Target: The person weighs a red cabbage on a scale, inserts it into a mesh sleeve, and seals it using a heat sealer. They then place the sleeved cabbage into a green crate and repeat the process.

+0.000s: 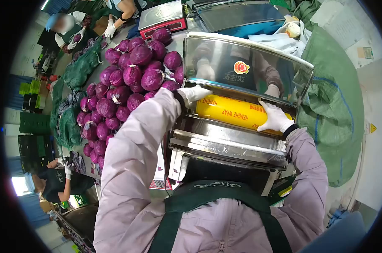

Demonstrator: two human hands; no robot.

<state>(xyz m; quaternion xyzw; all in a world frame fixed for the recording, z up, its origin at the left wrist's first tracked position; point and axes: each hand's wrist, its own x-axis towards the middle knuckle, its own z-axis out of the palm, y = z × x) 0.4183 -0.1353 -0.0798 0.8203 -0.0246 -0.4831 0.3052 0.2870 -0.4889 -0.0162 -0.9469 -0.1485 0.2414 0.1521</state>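
A yellow roll of cling film with red HENGHE WRAP lettering lies in the open wrapping machine, under its raised metal lid. My right hand, in a white glove, grips the roll's right end, thumb and fingers spread around it. At the left end is my left hand, also gloved, its fingers together against the roll's upper edge; the underside of its grip is hidden. The lid's shiny face mirrors both gloves and carries a round red and yellow sticker.
Purple cabbages are heaped on the table to the left, beside green net bags. A red scale and another metal-topped machine stand behind. A big green sack bulges on the right. Co-workers are at the left.
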